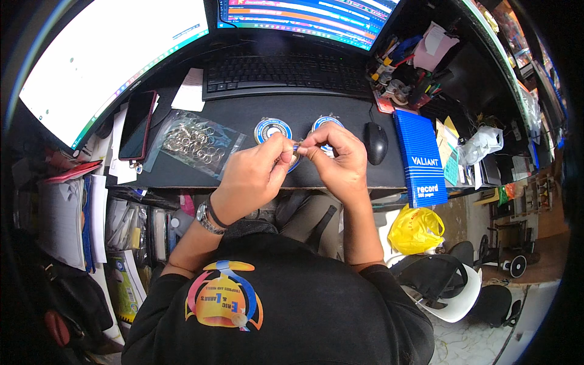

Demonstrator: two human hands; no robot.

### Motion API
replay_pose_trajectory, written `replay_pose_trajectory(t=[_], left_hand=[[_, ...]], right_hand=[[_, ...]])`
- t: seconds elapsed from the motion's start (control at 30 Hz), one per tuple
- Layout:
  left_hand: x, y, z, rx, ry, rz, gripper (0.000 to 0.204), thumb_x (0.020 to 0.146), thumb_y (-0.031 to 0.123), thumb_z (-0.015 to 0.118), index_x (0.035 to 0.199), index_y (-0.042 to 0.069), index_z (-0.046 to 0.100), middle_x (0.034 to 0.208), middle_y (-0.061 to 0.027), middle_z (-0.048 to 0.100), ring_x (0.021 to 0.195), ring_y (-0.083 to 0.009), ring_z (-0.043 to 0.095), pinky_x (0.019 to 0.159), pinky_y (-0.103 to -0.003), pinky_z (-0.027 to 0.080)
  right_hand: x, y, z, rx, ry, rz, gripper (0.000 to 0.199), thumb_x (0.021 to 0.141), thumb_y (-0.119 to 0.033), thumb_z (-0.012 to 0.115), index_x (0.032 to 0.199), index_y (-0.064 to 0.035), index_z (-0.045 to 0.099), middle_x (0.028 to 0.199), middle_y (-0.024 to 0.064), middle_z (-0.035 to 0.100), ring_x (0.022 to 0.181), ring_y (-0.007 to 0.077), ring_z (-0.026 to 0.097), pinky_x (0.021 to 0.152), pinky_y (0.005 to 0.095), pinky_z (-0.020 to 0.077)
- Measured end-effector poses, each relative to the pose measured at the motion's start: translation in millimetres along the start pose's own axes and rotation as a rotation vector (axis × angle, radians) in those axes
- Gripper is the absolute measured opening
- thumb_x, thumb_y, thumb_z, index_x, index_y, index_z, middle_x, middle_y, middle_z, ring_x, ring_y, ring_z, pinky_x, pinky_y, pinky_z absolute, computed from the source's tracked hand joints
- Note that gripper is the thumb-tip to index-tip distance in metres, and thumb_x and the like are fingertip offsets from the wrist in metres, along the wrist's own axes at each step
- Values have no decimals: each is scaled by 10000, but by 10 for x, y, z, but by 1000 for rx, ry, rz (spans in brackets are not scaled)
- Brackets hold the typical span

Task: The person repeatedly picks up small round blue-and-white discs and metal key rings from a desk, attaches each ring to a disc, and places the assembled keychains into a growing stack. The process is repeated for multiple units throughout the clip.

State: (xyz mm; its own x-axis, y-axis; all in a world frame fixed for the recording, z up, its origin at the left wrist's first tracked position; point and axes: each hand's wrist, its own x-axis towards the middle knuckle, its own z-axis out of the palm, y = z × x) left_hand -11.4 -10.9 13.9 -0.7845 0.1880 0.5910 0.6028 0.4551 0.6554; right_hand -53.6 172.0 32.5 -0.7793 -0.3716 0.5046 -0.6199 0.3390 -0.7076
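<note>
My left hand (261,170) and my right hand (337,159) meet above the front of the desk, fingertips pinched together. Between them is a small shiny piece with a bit of blue (297,148), mostly covered by the fingers. Just below shows the edge of a round blue-and-white disc (293,163); whether it is held or lying there I cannot tell. Behind my left hand lies another blue-and-white disc (265,126), and a similar disc (322,121) is partly hidden by my right hand. Left of my hands, a clear plastic bag (196,145) holds several metal split rings.
A black keyboard (286,76) lies under the monitors. On the right are a black mouse (376,143) and a blue record book (420,158) overhanging the desk edge. A phone (137,125) lies at the left. A yellow plastic bag (417,230) sits below the desk.
</note>
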Motion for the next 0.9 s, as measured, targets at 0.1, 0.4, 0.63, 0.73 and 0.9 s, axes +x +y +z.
replay_pose_trajectory(t=[0.1,0.4,0.63,0.73,0.9], left_hand=[[17,6,-20,-29,-31,-20,138,873,36,631,895,44,496,850,-147,650,750,-361,654,638,-386,501],[45,-49,-158,-221,-188,-100,191,881,62,670,858,55,480,870,-117,616,846,-253,661,742,-329,482],[3,-142,-125,-325,-171,-126,171,883,50,646,888,54,475,837,-104,579,744,-218,596,692,-334,474],[-12,-173,-46,-605,-124,-240,205,896,40,644,921,70,444,923,-58,549,849,-93,517,752,-266,461],[-36,-188,-34,-817,-185,-274,289,929,31,636,961,102,358,1017,-62,579,954,-65,542,831,-234,486]], right_hand=[[9,8,1,80,17,27,145,746,49,746,863,-17,692,791,53,654,706,129,629,667,269,508],[51,126,-79,270,-164,-24,190,804,-27,748,985,8,705,869,63,666,825,156,637,757,286,510],[-46,113,-44,286,-168,102,259,816,-48,754,1068,-22,705,891,36,645,826,117,603,749,252,494],[-53,139,-62,560,-174,188,267,831,-46,753,1091,-14,701,911,26,637,847,93,592,749,246,489],[-32,177,-166,733,-265,199,285,831,4,747,1108,30,683,978,37,632,889,77,592,790,225,503]])
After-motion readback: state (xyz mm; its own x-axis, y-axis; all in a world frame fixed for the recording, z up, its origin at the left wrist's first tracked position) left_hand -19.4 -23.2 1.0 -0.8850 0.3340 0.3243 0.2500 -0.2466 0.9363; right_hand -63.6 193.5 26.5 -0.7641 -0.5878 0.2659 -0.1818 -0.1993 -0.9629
